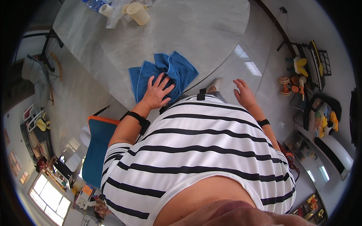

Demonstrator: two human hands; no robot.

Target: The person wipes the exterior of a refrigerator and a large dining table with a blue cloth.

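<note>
A blue cloth (pixel 185 66) lies rumpled near the front edge of the grey marble-patterned table (pixel 181 31). My left hand (pixel 157 91) rests on its near part, palm down with the fingers spread, and is not gripping it. Folds stand up just beyond my fingertips. My right hand (pixel 244 94) hangs in the air off to the right, away from the table edge. Nothing is in it, and its fingers are loosely bent and apart.
At the table's far left stand a cream lidded cup (pixel 138 14), a white roll (pixel 105 10), a clear plastic bag (pixel 115 15) and a blue-tinted bottle (pixel 92 4). A teal chair (pixel 99 149) with orange trim is at my left. Toys (pixel 294 84) and a keyboard (pixel 317 59) stand along the right wall.
</note>
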